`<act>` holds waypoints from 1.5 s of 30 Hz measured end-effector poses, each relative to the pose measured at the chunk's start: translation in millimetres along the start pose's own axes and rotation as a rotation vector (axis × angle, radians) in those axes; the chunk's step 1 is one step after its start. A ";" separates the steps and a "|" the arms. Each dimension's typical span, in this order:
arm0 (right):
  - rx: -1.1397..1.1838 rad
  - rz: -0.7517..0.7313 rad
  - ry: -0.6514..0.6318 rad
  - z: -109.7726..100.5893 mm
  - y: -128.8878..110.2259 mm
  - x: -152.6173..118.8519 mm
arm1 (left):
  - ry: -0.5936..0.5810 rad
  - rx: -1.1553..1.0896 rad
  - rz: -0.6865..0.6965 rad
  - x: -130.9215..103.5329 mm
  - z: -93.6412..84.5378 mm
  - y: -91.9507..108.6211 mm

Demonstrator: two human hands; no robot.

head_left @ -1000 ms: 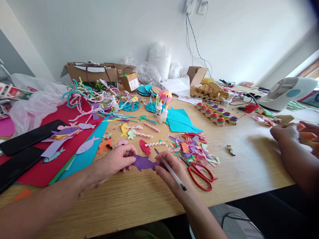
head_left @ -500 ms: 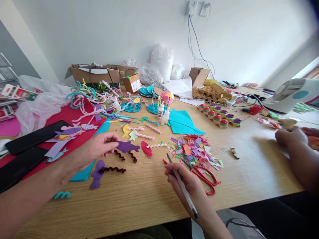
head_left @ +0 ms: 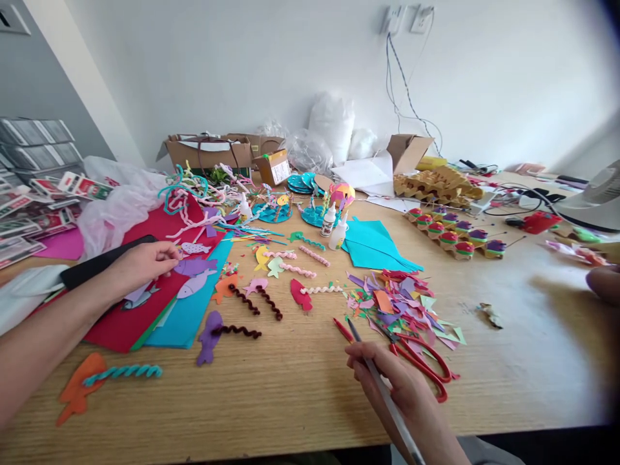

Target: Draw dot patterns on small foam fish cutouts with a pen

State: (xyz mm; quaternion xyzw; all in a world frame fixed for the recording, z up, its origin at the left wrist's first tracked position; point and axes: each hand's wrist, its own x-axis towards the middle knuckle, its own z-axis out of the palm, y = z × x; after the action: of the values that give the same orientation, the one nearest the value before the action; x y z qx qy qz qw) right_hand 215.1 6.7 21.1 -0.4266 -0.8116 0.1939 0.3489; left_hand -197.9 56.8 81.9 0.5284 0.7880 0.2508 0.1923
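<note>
My left hand (head_left: 151, 261) is closed, with its fingertips pinched at the edge of a purple paper fish (head_left: 198, 267) over the pile at left. A lilac paper fish (head_left: 196, 284) lies just below it, and a spotted fish (head_left: 194, 248) just above. In my right hand (head_left: 390, 378) is a pen (head_left: 382, 389), its tip pointing away over the table. A red pointed stick (head_left: 341, 329) shows beside those fingers; whether I hold it is unclear. Red-handled scissors (head_left: 421, 365) lie right of my right hand, against a heap of paper scraps (head_left: 400, 303).
Several paper fish with twisted pipe cleaners lie mid-table, including an orange fish (head_left: 82, 391) at front left. Glue bottles (head_left: 338, 234) stand behind them. Painted egg cartons (head_left: 455, 236) sit at back right. Another person's hand (head_left: 604, 283) shows at the right edge.
My left hand has moved left with the purple fish, to the pile on the red sheet. Orange and pink fish it covered now show. The view has turned left; my right hand keeps the pen.
</note>
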 end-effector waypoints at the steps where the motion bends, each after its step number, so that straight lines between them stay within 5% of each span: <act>1: -0.006 0.001 -0.006 0.4 -0.5 0.4 | -0.019 0.006 -0.005 -0.8 0.0 -3.0; 11: -0.018 0.004 -0.050 5.3 -1.4 4.9 | -0.096 0.055 -0.036 -3.7 5.4 -19.2; 23: 0.035 0.086 -0.009 16.3 1.9 -1.0 | -0.110 0.207 0.074 -5.2 8.2 -23.5; 29: -0.007 0.036 -0.093 10.3 2.0 1.4 | -0.143 0.333 0.120 -11.3 9.2 -22.9; 38: 0.081 -0.071 -0.147 6.7 0.8 3.6 | -0.021 0.559 0.122 18.0 -30.1 -17.1; 45: 0.067 -0.079 -0.135 17.5 3.0 -1.8 | -0.141 0.604 0.125 45.5 -42.1 -22.9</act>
State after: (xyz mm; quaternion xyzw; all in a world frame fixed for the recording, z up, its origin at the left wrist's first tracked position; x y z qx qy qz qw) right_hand 204.6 6.6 6.6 -0.3684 -0.8425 0.2352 0.3150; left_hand -255.3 83.8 100.1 0.6251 0.7776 -0.0202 0.0650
